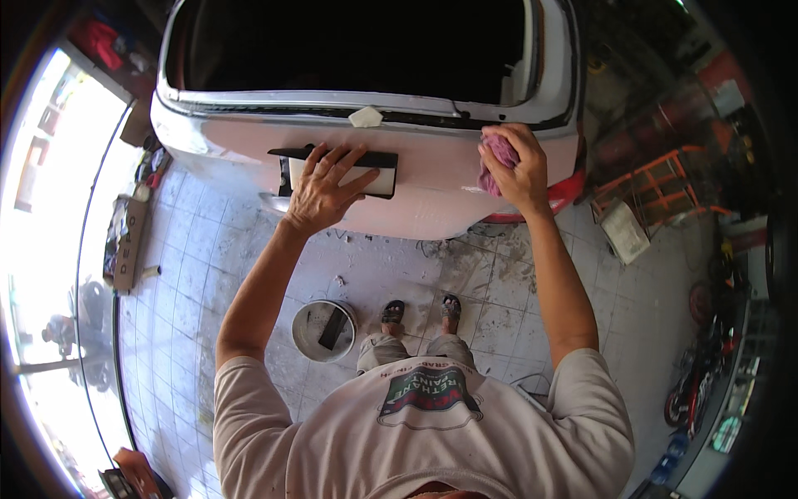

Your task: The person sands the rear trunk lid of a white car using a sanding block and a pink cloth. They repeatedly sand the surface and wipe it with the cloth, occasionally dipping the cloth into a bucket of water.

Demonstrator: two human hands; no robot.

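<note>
The back of a car with a pinkish, patchy panel (432, 183) stands in front of me. My left hand (326, 187) lies with fingers spread over a pale recessed rectangle (385, 180) with black edges on that panel. Whether anything lies beneath the palm is hidden. At the panel's right side, my right hand (524, 170) is closed around a crumpled purple cloth (501, 154), which is against or close to the surface. A small white angular piece (366, 117) rests on the ledge below the dark rear window (349, 50).
A round bucket (352, 337) holding water and a dark flat block (334, 328) stands on the tiled floor (183, 249), left of my feet. To the right are an orange metal hand truck (661, 187) and a pale container (623, 233). A cardboard box (126, 241) sits at left.
</note>
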